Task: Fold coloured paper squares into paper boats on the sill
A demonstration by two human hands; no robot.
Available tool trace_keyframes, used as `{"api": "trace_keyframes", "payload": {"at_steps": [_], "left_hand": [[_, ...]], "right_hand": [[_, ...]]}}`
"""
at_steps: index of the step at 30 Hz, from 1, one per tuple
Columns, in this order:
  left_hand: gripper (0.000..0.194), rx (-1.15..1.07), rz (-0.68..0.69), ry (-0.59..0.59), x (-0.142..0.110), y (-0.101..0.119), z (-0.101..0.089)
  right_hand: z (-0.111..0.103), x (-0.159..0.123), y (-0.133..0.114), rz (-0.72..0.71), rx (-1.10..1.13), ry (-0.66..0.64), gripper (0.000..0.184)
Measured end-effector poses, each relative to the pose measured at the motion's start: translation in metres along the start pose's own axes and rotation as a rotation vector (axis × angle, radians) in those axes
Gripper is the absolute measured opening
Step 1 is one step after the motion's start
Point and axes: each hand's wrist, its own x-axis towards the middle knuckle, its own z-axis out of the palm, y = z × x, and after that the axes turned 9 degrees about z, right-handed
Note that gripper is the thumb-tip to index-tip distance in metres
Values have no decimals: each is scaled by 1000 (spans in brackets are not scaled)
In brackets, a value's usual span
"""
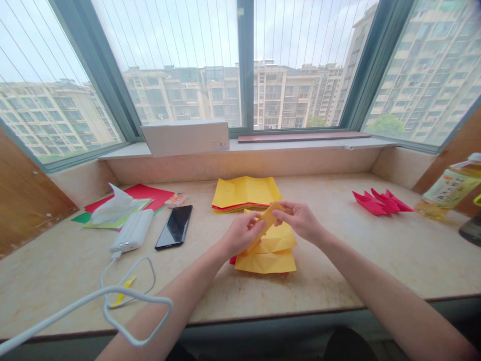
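L hand (240, 233) + R hand (299, 219): both grips pinching yellow strip (267, 221) | step: prob. folding (yellow sheets (266, 262) below) | next: needs firm, even crease

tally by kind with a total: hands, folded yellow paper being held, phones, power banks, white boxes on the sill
Hands: 2, left hand and right hand
Folded yellow paper, held: 1
Phone: 1
Power bank: 1
White box: 1
Total: 6
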Motion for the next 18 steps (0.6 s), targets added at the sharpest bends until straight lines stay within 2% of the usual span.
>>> {"api": "trace_keyframes", "payload": {"at_steps": [3,8,14,18], "left_hand": [[42,259,138,85,-1,-6,0],[59,432,256,19,-2,-10,-2],[56,341,254,52,-2,-5,-1],[49,203,241,9,-1,4,0]], "right_hand": [[4,0,2,6,27,48,48],[9,-1,1,10,48,29,56],[11,-2,5,-70,154,-86,53],[10,0,5,-85,115,-70,43]]}}
